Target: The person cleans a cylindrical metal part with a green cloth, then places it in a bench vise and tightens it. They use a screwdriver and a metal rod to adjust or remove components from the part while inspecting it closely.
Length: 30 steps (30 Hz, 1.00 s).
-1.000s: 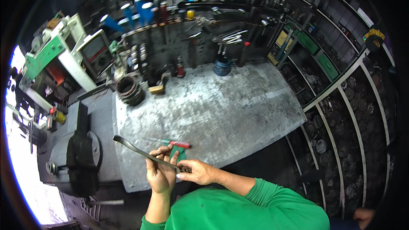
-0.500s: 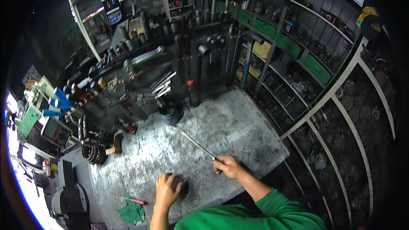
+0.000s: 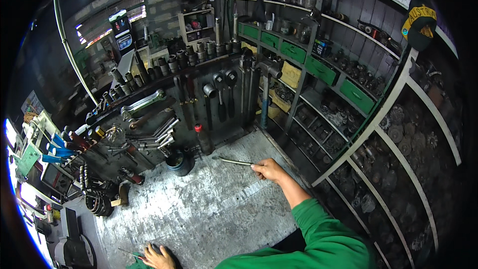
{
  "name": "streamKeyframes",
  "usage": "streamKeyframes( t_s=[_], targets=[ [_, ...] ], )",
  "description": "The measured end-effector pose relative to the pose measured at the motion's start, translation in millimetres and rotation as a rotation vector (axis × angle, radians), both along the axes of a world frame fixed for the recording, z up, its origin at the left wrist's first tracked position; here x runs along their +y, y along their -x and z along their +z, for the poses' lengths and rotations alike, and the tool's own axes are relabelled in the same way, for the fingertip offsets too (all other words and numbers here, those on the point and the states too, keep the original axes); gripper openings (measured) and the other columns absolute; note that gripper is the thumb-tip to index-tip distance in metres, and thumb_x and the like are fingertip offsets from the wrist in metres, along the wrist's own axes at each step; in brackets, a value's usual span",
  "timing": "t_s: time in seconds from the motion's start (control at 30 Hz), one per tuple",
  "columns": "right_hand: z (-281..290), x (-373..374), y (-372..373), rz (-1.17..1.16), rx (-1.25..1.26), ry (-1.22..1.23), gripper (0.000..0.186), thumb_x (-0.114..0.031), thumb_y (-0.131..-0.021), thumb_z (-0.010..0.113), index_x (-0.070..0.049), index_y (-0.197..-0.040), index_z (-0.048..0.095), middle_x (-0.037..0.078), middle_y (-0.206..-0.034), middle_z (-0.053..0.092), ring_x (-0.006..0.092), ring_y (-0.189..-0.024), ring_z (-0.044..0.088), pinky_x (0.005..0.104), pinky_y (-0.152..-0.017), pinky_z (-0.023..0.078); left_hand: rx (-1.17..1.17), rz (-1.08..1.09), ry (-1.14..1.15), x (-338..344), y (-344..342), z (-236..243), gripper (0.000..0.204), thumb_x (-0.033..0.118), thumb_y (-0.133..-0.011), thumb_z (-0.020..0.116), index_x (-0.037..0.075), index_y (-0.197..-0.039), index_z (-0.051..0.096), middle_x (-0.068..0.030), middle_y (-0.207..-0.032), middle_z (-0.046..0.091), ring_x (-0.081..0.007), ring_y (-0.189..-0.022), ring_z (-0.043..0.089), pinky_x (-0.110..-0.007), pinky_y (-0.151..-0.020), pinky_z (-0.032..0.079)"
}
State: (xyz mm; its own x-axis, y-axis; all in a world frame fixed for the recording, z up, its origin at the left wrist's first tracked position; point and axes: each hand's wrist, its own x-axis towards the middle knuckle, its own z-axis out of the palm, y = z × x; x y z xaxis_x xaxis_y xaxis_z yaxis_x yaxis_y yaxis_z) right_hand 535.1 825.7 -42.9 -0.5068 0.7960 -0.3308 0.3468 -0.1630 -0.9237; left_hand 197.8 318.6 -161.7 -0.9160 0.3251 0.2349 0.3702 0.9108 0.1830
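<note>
My right hand is closed around one end of a long, slim metal wrench. The wrench points left over the far part of the metal-topped workbench, its free end just in front of a dark bottle with a red cap. At the near left edge, my left hand has its fingers spread. Its fingertips reach the red handle of a thin screwdriver, and I cannot tell whether they grip it. A green cloth lies beside the screwdriver, partly cut off by the lower edge.
A blue-black tub stands at the bench's back edge. A hammer and a dark round part sit at the left. Behind hang spanners and ratchets. Shelving with green drawers borders the right.
My right hand has carried the wrench away, so its free end has left the tub's front for the bottle. My left hand has gone left and nearer me, to the screwdriver. The view has shifted.
</note>
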Motion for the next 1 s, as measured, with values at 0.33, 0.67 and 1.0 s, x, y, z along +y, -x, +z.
streamKeyframes(
  t_s=[0.33,0.67,1.0],
  targets=[
    [-8,107,66,-0.164,0.119,-0.173,0.061,-0.017,-0.098,0.075,0.004,-0.152,0.054,0.024,-0.120,0.072,0.0195,-0.081,0.070,0.0338,-0.068,0.056,-0.022,0.046,0.002,23,-37,53,0.058,0.037,-0.098,0.068,0.011,-0.148,0.056,-0.0169,-0.159,0.049,-0.0370,-0.153,0.039,-0.068,-0.126,0.015],
    [-55,48,72,-0.088,-0.059,-0.710,0.049,-0.016,-0.093,0.077,0.002,-0.137,0.065,0.023,-0.140,0.063,0.0383,-0.123,0.067,0.0446,-0.106,0.053,-0.022,0.070,-0.045,5,-14,5,0.058,0.036,-0.094,0.070,0.012,-0.145,0.060,-0.0186,-0.157,0.050,-0.0394,-0.152,0.039,-0.067,-0.128,0.014],
    [-44,-6,68,0.244,-0.664,-0.970,0.039,-0.032,-0.097,0.070,-0.008,-0.128,0.071,0.013,-0.135,0.062,0.0361,-0.133,0.052,0.0584,-0.111,0.040,0.022,0.064,-0.080,7,-15,5,0.059,0.039,-0.089,0.077,0.013,-0.140,0.062,-0.0175,-0.155,0.050,-0.0377,-0.151,0.040,-0.068,-0.128,0.014]
  ],
)
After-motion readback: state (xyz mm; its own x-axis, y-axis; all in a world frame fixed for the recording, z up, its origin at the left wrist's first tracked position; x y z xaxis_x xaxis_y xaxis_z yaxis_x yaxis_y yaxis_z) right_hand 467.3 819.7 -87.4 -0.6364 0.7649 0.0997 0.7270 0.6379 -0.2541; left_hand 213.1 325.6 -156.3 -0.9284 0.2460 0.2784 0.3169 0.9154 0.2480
